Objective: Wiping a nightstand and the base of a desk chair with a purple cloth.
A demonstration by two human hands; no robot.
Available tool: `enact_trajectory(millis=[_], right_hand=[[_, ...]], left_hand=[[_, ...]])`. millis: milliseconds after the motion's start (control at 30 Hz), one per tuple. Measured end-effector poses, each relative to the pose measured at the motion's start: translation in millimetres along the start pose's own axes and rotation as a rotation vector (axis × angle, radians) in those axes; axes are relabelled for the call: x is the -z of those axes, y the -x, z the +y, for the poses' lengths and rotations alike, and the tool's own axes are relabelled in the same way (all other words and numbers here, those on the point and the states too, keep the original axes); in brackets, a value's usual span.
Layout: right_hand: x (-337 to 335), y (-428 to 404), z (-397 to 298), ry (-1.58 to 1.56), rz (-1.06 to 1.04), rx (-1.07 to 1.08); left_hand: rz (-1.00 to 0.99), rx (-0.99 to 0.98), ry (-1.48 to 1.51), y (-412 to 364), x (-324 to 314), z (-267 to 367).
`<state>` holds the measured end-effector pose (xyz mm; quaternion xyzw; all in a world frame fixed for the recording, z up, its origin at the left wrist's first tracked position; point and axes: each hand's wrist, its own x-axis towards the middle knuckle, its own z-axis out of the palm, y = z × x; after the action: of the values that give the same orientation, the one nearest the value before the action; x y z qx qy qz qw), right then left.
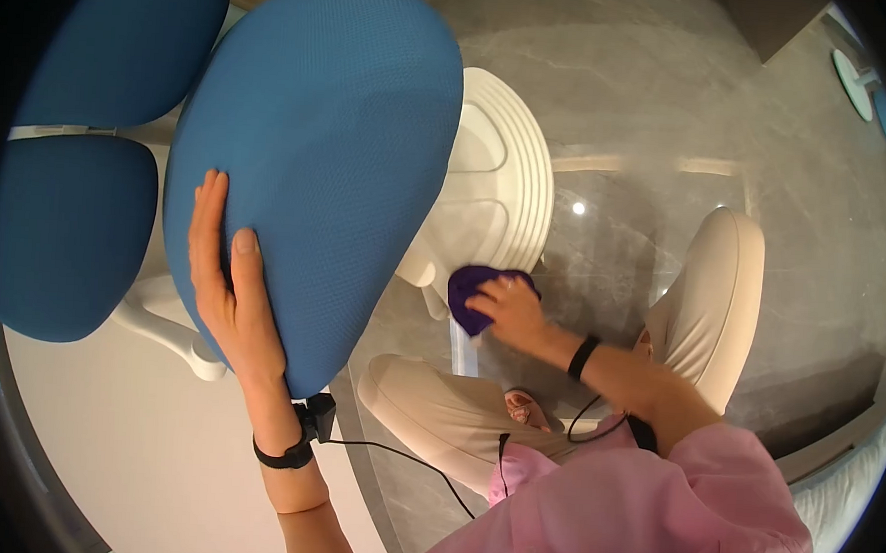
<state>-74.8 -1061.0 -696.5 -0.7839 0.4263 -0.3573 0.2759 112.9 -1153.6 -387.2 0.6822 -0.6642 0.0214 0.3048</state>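
My left hand [232, 288] rests on the near left side of the blue fabric seat [330, 135] of a chair, with the thumb apart from the fingers. Under my right hand [512, 310] is a purple cloth [472, 297], pressed against the near edge of the chair's white ribbed plastic footrest [520, 175]. The seat hides part of the footrest. Two blue backrest pads [73, 234] stand at the left, joined by a white piece.
A white chair arm [169, 337] sticks out below the backrest. A white surface [179, 443] lies at the lower left. A black cable [418, 463] runs from my left wrist. My bent knees flank the grey marble-look floor [602, 255].
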Motion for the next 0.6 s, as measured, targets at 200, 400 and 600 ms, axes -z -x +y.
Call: enact_trajectory(millis=[200, 400, 600], right_hand=[[71, -147, 136, 0.294, 0.388, -0.142], [4, -31, 33, 0.268, 0.103, -0.039], [-44, -84, 17, -0.04, 0.134, -0.06]], left_hand=[[-0.02, -0.046, 0.059, 1, -2, 7], [0.003, 0.013, 0.009, 0, 3, -3], [-0.033, -0.007, -0.03, -2, -2, -1]])
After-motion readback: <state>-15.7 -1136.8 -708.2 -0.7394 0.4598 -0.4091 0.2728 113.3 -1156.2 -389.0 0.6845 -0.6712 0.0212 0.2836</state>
